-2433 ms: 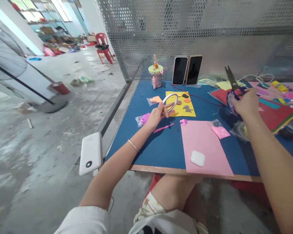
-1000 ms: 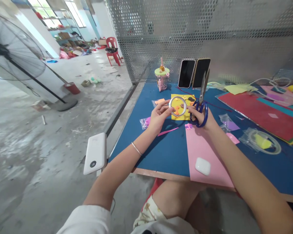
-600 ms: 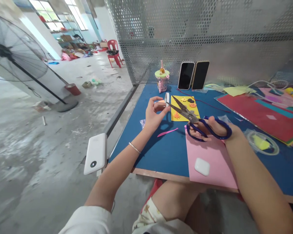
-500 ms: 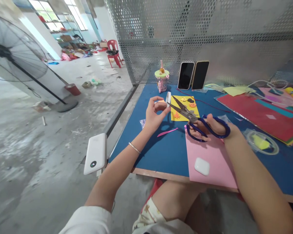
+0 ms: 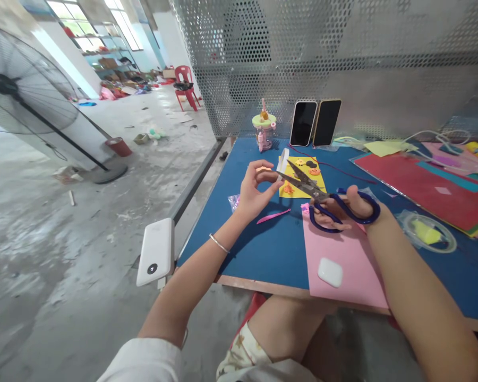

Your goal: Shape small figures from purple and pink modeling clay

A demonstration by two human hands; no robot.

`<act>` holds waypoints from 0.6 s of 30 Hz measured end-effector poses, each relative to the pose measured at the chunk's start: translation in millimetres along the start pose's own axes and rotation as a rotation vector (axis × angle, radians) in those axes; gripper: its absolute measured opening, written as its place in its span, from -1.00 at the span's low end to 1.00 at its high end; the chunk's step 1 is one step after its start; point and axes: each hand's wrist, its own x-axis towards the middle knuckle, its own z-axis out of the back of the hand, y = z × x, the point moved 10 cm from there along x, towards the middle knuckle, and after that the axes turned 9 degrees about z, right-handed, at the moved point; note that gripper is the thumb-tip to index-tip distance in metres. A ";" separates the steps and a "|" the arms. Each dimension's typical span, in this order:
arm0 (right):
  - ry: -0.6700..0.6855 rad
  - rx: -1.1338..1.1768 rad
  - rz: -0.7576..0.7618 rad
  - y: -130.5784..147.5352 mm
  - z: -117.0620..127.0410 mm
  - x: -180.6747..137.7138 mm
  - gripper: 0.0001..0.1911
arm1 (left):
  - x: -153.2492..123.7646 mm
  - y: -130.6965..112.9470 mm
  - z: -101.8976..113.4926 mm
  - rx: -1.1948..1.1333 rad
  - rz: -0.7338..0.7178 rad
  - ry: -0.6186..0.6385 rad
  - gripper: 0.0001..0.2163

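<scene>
My left hand (image 5: 258, 188) pinches a narrow white ring (image 5: 283, 160), which looks like a roll of tape, between thumb and fingers. In my right hand (image 5: 342, 209) is a pair of scissors (image 5: 316, 192) with dark blue handles, its blades apart. The lower blade tip is close to the left fingertips and the ring; whether it touches is unclear. Below the blades lies a yellow card (image 5: 298, 191) bearing small clay-like figures. A pink modelling tool (image 5: 273, 216) rests on the blue tabletop under my left hand. Beneath my right hand is a pink sheet (image 5: 346, 265) with a white rounded case (image 5: 330, 272) on it.
Two phones (image 5: 303, 123) lean against the perforated metal panel (image 5: 247, 63), beside a decorated cup (image 5: 264, 132). Red sheets (image 5: 430, 185) and a clear ring-shaped coil (image 5: 429, 232) lie at right. A white power bank (image 5: 156, 252) is at the table's left edge; a large fan (image 5: 19, 87) stands beyond.
Both hands have shifted slightly to the right, carrying the white ring and the scissors along. The scissors remain open near the left fingertips.
</scene>
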 end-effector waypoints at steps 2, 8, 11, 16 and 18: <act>0.034 0.054 -0.016 -0.2 -5.7 -0.7 -0.30 | -1.7 -1.4 -3.3 0.038 -0.021 0.016 -0.61; 0.545 0.269 -0.280 -8.2 -53.1 -18.4 -0.07 | -6.8 -1.1 -13.8 0.076 -0.034 0.080 -0.65; 0.337 0.229 -0.112 8.0 -48.2 3.8 -0.22 | -7.8 3.8 -15.9 0.088 -0.005 0.095 -0.64; -0.214 0.089 -0.002 13.6 -28.6 19.0 -0.56 | -12.3 17.4 -28.3 0.130 0.028 0.212 -0.66; -0.267 0.126 -0.020 9.7 -32.3 18.0 -0.57 | -14.8 21.3 -33.4 0.189 0.006 0.257 -0.70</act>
